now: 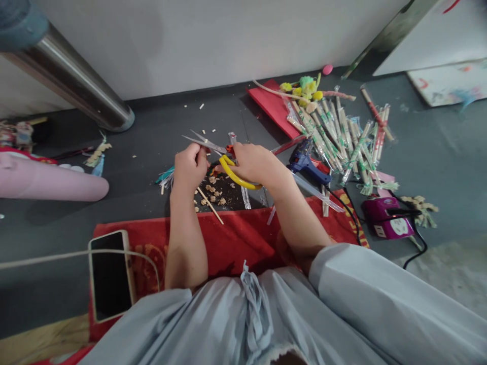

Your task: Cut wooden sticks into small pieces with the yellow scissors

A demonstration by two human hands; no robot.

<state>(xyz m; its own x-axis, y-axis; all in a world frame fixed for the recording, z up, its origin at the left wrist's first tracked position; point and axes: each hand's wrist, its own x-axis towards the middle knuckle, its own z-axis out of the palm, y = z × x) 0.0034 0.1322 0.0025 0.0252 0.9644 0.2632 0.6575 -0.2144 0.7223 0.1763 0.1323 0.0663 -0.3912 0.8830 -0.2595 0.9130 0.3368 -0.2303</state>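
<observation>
- Gripping the yellow-handled scissors [228,161], my right hand [255,163] has its fingers through the loops, blades parted.
- Just left of the scissors, my left hand [189,168] pinches a thin wooden stick [209,205].
- No writing reads clearly on the purple power strip [387,217], well right of the scissors.

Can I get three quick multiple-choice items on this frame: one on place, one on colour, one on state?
1. Where does the phone lie?
A. on the red cloth by the left forearm
B. among the wrapped chopsticks
C. beside the steel post

2. What colour are the handles of the scissors?
A. blue
B. yellow
C. purple

3. How do the scissor blades stand?
A. shut
B. hidden
C. open

Key: 1 A, the phone rests on the cloth's left end. 2 B, yellow loops show under the right hand. 3 C, the two blades spread apart above the left hand, which grips a thin wooden stick.
</observation>
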